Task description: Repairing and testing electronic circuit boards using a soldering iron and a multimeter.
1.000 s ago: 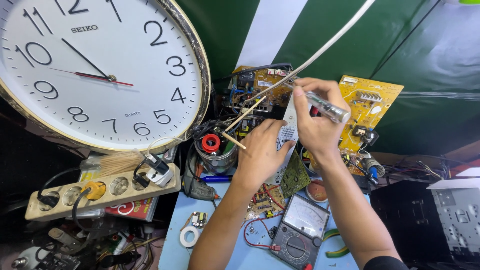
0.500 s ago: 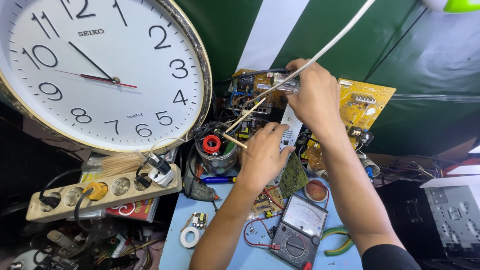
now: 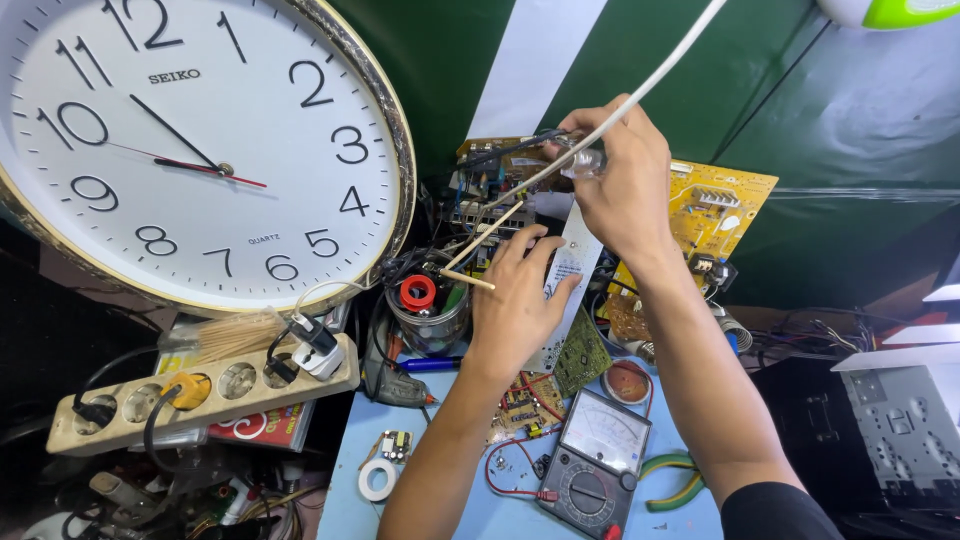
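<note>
Green backdrop w/ a white stripe fills the upper frame; below it sits a cluttered blue bench (image 3: 500,515). Right hand (image 3: 625,185), upper centre, is clenched round a clear-handled tool (image 3: 582,160); only the handle end shows past the fingers, at the hand's left edge. Left hand (image 3: 515,300), centre frame, lies fingers spread on a long white strip (image 3: 570,270), pressing it rather than gripping. The strip runs from just under the right hand down past the left palm. Counted: 1 wall clock (image 3: 190,140) upper left, 1 power strip (image 3: 200,395) lower left, 1 analogue multimeter (image 3: 590,465) bottom centre, 1 yellow circuit board (image 3: 720,205) right of the right hand, 1 white cable (image 3: 660,70) crossing diagonally over that hand, 1 tape roll (image 3: 378,480) lower centre.
</note>
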